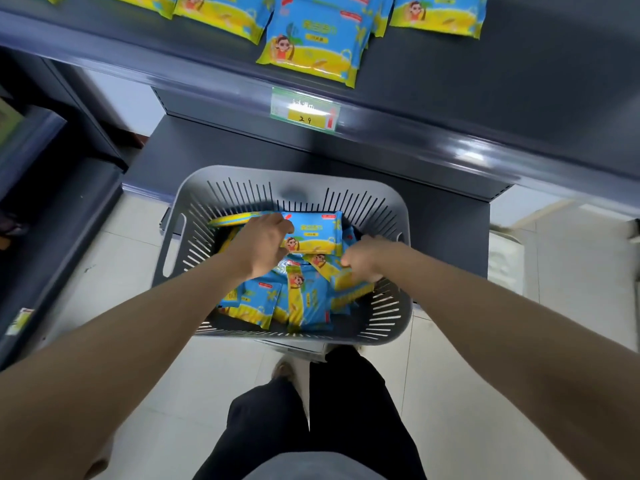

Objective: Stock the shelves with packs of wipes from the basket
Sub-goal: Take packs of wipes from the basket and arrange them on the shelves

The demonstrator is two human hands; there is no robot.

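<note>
A grey slatted basket [388, 327] stands on the floor in front of me, holding several blue and yellow packs of wipes [304, 303]. Both hands reach inside it. My left hand [261, 245] grips the left edge of a flat pack [317, 232] lying at the far side of the basket. My right hand [363, 259] has its fingers curled round another pack [348, 284] near the right wall. On the dark shelf [450, 84] above, several more packs lie in a row, one pack [313, 39] jutting toward the shelf's front edge.
A green and yellow price tag [304, 110] hangs on the shelf's front rail. A lower dark shelf [194, 150] sits behind the basket. Another shelving unit [52, 209] stands at the left. My legs in dark trousers [311, 417] stand on the pale tiled floor.
</note>
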